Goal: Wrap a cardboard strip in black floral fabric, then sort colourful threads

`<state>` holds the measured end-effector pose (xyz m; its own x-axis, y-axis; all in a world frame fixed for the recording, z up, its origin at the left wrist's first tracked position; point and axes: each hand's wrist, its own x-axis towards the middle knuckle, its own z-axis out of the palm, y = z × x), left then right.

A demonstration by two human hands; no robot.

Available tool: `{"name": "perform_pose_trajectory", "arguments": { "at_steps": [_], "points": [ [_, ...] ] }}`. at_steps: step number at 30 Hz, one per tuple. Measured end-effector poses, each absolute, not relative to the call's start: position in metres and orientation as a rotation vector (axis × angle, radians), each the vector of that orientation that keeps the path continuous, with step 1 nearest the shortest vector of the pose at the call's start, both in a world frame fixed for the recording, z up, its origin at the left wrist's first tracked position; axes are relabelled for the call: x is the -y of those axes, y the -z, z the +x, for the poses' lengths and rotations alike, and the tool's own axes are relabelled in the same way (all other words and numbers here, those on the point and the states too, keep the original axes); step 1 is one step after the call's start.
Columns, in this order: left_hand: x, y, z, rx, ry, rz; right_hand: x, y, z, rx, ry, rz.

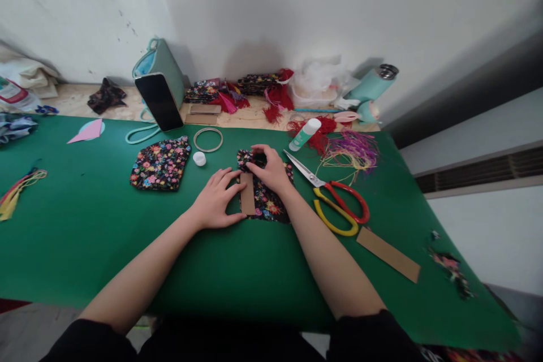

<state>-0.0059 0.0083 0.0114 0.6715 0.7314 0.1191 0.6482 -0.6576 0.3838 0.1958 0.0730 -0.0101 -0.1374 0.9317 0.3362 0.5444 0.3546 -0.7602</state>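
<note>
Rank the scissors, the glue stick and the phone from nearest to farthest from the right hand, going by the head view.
From the right hand:
1. Scissors, just to its right on the green mat.
2. Glue stick, beyond it, toward the wall and slightly right.
3. Phone, far left, leaning against the teal bag.

Two bare forearms enter from the bottom edge, no watch, bracelet or ring visible on either. Left hand (216,201) bare, no glove; nails short, no polish that can be made out. Right hand (269,169) likewise bare, no glove, nails hard to see. Both arms uncovered from the wrist to near the elbow. Black sleeves (369,331) pushed or cut to about elbow height, plain dark fabric, no logo, print or seam detail visible. The same black garment runs across the bottom of the view between the arms. No cables or straps visible.
</note>
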Motion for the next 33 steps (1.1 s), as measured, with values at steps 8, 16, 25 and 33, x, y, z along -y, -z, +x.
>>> {"name": "perform_pose_trajectory", "arguments": {
  "at_steps": [8,16,25,33],
  "points": [
    [-0.0091,-0.0110,-0.0063,-1.078,-0.386,2.574,-0.0754,0.0109,0.1950,1.867,-0.566,-1.315],
    [-0.0109,-0.0112,-0.0060,-1.082,-0.416,2.550,-0.0764,0.0114,0.1948,1.880,-0.559,-1.318],
    [-0.0107,-0.0102,-0.0052,-1.095,-0.493,2.462,-0.0760,0.0111,0.1954,1.890,-0.551,-1.313],
    [-0.0110,-0.0110,-0.0062,-1.076,-0.454,2.513,-0.0761,0.0110,0.1953,1.896,-0.549,-1.313]
  ]
}}
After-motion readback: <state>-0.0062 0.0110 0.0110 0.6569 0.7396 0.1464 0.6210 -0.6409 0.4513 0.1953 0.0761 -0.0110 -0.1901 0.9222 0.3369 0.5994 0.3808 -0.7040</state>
